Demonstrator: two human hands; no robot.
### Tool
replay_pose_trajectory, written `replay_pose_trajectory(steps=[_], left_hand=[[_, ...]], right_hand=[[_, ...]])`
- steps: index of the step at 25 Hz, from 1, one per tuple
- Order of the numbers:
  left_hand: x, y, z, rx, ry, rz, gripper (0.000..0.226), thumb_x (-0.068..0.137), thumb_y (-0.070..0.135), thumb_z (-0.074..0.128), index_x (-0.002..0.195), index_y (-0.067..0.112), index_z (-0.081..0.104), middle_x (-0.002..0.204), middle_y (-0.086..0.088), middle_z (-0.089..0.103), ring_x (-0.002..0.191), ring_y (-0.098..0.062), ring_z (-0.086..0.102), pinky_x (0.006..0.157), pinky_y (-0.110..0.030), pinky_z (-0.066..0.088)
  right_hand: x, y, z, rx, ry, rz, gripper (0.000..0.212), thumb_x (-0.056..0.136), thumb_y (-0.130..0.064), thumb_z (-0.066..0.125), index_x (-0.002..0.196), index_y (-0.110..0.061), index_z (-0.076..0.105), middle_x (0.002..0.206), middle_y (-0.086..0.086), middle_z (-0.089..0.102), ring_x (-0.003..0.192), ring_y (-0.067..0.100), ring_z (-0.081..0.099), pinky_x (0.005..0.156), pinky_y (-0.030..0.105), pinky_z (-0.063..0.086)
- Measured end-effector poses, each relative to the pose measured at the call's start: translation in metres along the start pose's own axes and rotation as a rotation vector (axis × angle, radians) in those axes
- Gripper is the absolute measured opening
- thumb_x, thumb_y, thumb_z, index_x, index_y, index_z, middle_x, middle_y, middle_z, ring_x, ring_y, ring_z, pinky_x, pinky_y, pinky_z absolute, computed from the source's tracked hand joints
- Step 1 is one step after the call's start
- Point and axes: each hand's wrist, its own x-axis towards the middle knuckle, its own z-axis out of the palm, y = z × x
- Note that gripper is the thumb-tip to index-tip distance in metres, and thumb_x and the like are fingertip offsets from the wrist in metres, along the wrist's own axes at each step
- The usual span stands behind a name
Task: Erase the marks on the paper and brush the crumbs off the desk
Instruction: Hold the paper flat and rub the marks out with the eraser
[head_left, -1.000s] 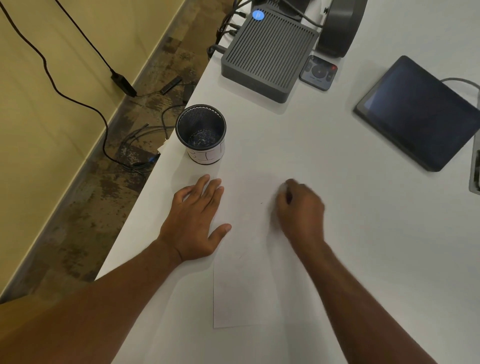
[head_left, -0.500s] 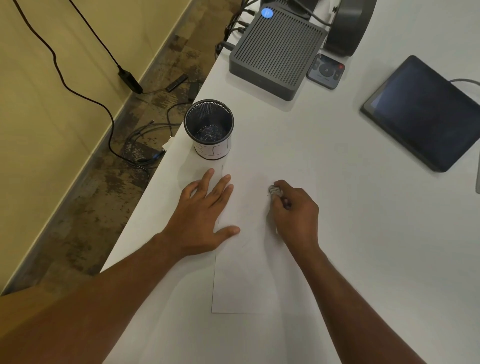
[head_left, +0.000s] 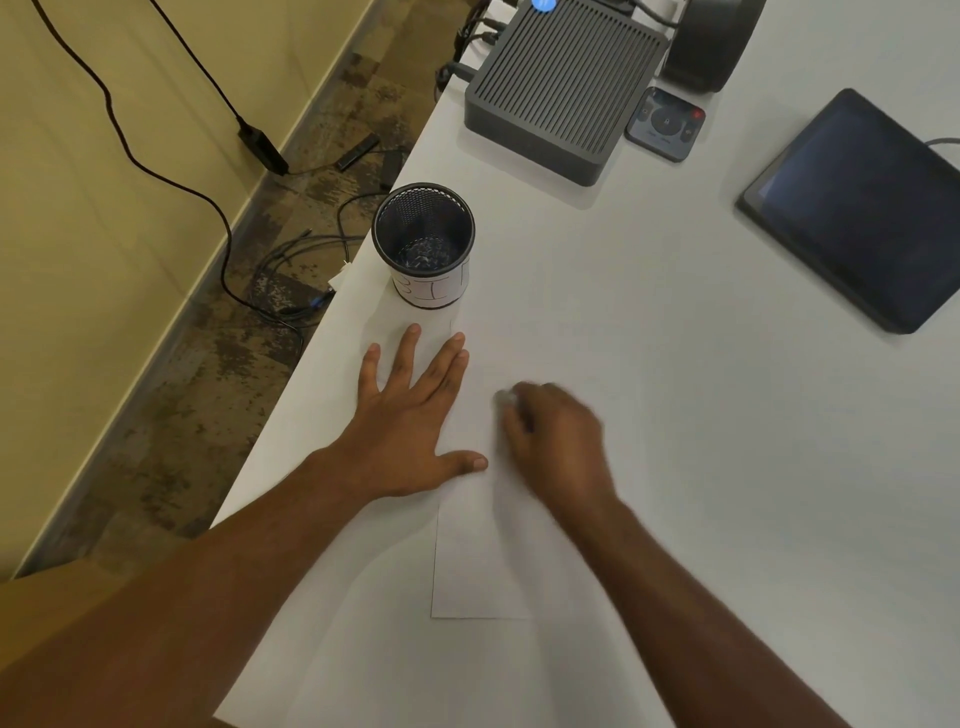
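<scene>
Nearest me, the paper (head_left: 480, 561) lies on the white surface (head_left: 701, 467), its near edge square to me and well in from the surface's front. My left hand (head_left: 410, 426) lies flat with fingers spread, palm on the paper's left margin and thumb reaching across it; I judge this pins the sheet so rubbing does not drag or crease it. My right hand (head_left: 558, 441) sits just beside that thumb, grip curled and pinching a small pale eraser (head_left: 506, 399) at the fingertips, blurred, pressed onto the upper part of the sheet. I cannot make out marks or crumbs there.

The surface's left edge runs close past my left hand, so crumbs could go off that way. Just beyond my fingertips stands a mesh pen cup (head_left: 423, 244), limiting forward strokes. To the right lies open room, with a tablet (head_left: 857, 208) well apart. Farthest sit a ribbed grey box (head_left: 561, 88) and a small remote (head_left: 665, 122).
</scene>
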Motion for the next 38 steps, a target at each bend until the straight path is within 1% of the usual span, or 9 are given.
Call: replay_pose_trajectory(steps=[3, 7, 11, 15, 18, 22, 26, 30, 38], left_hand=[[0.0, 0.0, 0.0, -0.005, 0.014, 0.001, 0.114, 0.078, 0.092, 0.02, 0.157, 0.018, -0.015, 0.165, 0.002, -0.024, 0.148, -0.034, -0.031, 0.116, -0.068, -0.007], [-0.001, 0.0, 0.0, -0.001, 0.014, 0.007, 0.112, 0.078, 0.093, 0.012, 0.158, 0.018, -0.013, 0.166, 0.002, -0.022, 0.149, -0.034, -0.027, 0.116, -0.067, -0.006], [0.0, 0.0, -0.001, 0.004, 0.003, -0.001, 0.115, 0.078, 0.092, 0.02, 0.157, 0.017, -0.015, 0.165, 0.001, -0.026, 0.148, -0.034, -0.029, 0.116, -0.068, -0.006], [-0.002, 0.0, -0.003, -0.013, 0.007, 0.0, 0.115, 0.077, 0.092, 0.016, 0.158, 0.015, -0.009, 0.166, -0.002, -0.022, 0.15, -0.034, -0.025, 0.117, -0.068, -0.003], [-0.001, 0.001, -0.005, -0.005, -0.024, -0.014, 0.117, 0.073, 0.094, 0.011, 0.156, 0.017, -0.019, 0.163, 0.0, -0.031, 0.147, -0.032, -0.032, 0.117, -0.066, -0.008], [-0.002, 0.002, -0.004, -0.039, 0.005, -0.01, 0.113, 0.075, 0.094, 0.012, 0.157, 0.02, -0.014, 0.166, 0.0, -0.022, 0.15, -0.031, -0.027, 0.117, -0.066, -0.005], [0.0, 0.002, -0.006, -0.008, -0.046, -0.025, 0.116, 0.074, 0.093, 0.016, 0.153, 0.019, -0.026, 0.161, 0.001, -0.035, 0.146, -0.031, -0.036, 0.116, -0.064, -0.011], [-0.001, 0.002, -0.005, -0.05, -0.004, -0.019, 0.115, 0.075, 0.094, 0.015, 0.157, 0.02, -0.016, 0.165, 0.001, -0.027, 0.148, -0.029, -0.032, 0.117, -0.064, -0.009], [0.0, 0.002, -0.005, -0.027, -0.018, -0.02, 0.116, 0.073, 0.094, 0.014, 0.155, 0.019, -0.02, 0.164, 0.0, -0.029, 0.147, -0.032, -0.032, 0.117, -0.065, -0.007]], right_hand=[[0.016, 0.008, -0.013, -0.02, 0.105, 0.175, 0.028, 0.095, -0.024, 0.055, 0.067, -0.019, 0.05, 0.065, -0.002, 0.054, 0.061, 0.018, 0.048, 0.056, 0.027, 0.025], [-0.016, -0.016, 0.008, 0.019, -0.064, -0.108, 0.022, 0.094, -0.021, 0.058, 0.073, -0.014, 0.059, 0.068, 0.001, 0.056, 0.061, 0.019, 0.052, 0.056, 0.028, 0.036], [0.022, 0.012, -0.018, -0.069, 0.132, 0.19, 0.031, 0.095, -0.024, 0.054, 0.065, -0.016, 0.05, 0.065, 0.001, 0.053, 0.062, 0.021, 0.05, 0.056, 0.03, 0.028], [0.001, -0.019, 0.008, -0.011, -0.018, -0.112, 0.023, 0.093, -0.019, 0.058, 0.071, -0.012, 0.06, 0.067, 0.003, 0.055, 0.059, 0.023, 0.053, 0.053, 0.03, 0.035], [0.041, 0.003, -0.015, -0.076, 0.138, 0.119, 0.029, 0.094, -0.022, 0.055, 0.066, -0.014, 0.053, 0.064, 0.001, 0.051, 0.061, 0.024, 0.052, 0.055, 0.029, 0.019], [0.015, -0.028, 0.012, -0.047, -0.051, -0.134, 0.023, 0.089, -0.016, 0.058, 0.068, -0.012, 0.054, 0.065, 0.005, 0.052, 0.056, 0.025, 0.05, 0.053, 0.028, 0.031], [0.057, -0.003, -0.009, -0.091, 0.104, 0.101, 0.031, 0.095, -0.023, 0.051, 0.065, -0.016, 0.05, 0.064, 0.002, 0.051, 0.057, 0.021, 0.046, 0.055, 0.028, 0.025], [0.026, -0.032, 0.013, -0.098, -0.047, -0.113, 0.026, 0.092, -0.018, 0.054, 0.068, -0.012, 0.055, 0.065, 0.005, 0.053, 0.056, 0.024, 0.05, 0.052, 0.028, 0.032], [0.01, -0.015, -0.004, -0.119, -0.039, -0.031, 0.028, 0.094, -0.022, 0.053, 0.068, -0.014, 0.054, 0.067, 0.003, 0.053, 0.059, 0.024, 0.051, 0.054, 0.028, 0.028]])
